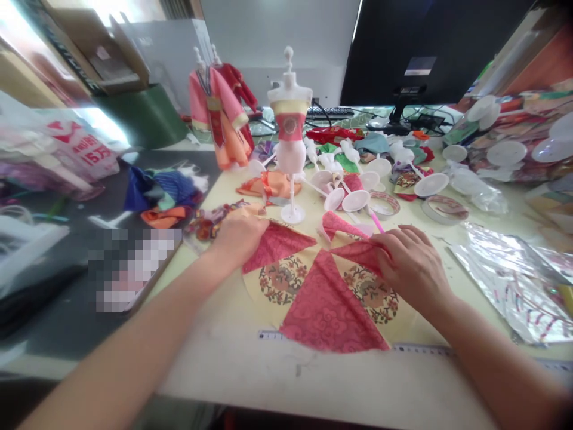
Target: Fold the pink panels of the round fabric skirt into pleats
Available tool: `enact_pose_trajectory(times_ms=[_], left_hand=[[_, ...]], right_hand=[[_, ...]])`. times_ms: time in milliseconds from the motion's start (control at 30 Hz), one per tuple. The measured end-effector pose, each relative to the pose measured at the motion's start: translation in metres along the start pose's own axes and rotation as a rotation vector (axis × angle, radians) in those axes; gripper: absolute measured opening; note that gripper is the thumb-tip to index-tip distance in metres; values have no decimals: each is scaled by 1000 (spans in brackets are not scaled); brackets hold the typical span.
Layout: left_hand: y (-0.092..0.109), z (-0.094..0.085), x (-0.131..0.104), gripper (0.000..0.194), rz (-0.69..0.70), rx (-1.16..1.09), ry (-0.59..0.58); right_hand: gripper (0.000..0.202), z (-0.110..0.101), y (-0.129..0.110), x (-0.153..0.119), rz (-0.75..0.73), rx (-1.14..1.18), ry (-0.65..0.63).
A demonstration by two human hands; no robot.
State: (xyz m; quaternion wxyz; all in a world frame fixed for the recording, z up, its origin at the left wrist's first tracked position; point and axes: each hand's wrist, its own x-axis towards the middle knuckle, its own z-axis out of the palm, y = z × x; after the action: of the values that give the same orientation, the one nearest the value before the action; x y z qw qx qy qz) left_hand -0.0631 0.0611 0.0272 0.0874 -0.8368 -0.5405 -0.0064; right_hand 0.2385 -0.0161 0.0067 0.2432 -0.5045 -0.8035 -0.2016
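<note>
A panelled piece of fabric (331, 304) lies spread on the table, with plain red wedges alternating with cream ones printed with round flower motifs. At its upper left edge my left hand (242, 232) is closed on the cloth, fingertips partly hidden. My right hand (414, 269) has its fingers curled on the right side, gripping the red wedge there. Behind the fabric, a small red strip is folded up near a pink pen (376, 221). Beyond stands a white mini dress form (290, 155) wearing a cream and red band. A ruler (421, 349) lies partly under the fabric.
Two dressed mini forms, one in a pink robe (219, 101), stand at the back left. White stands (356, 201), tape rolls (445, 209) and cloth scraps crowd the back right. A phone (138, 275) lies left, a clear plastic bag (514, 286) right. A monitor (430, 54) rises behind.
</note>
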Motion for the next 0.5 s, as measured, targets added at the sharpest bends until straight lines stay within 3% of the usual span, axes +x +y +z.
enact_pose_trajectory(times_ms=[133,300,400,500], left_hand=[[1,-6,9,32,-26,-25,96],[-18,-28,-10,35,-174,-125,210],[-25,-37,-28,31,-228,-277,137],[-16,-31,-42,27,-100,-347,-66]], right_hand=[[17,0,4,1,69,4,139],[15,-10,-4,0,34,135,181],[15,-15,-15,1,-40,223,126],[14,-15,-25,1,-124,309,9]])
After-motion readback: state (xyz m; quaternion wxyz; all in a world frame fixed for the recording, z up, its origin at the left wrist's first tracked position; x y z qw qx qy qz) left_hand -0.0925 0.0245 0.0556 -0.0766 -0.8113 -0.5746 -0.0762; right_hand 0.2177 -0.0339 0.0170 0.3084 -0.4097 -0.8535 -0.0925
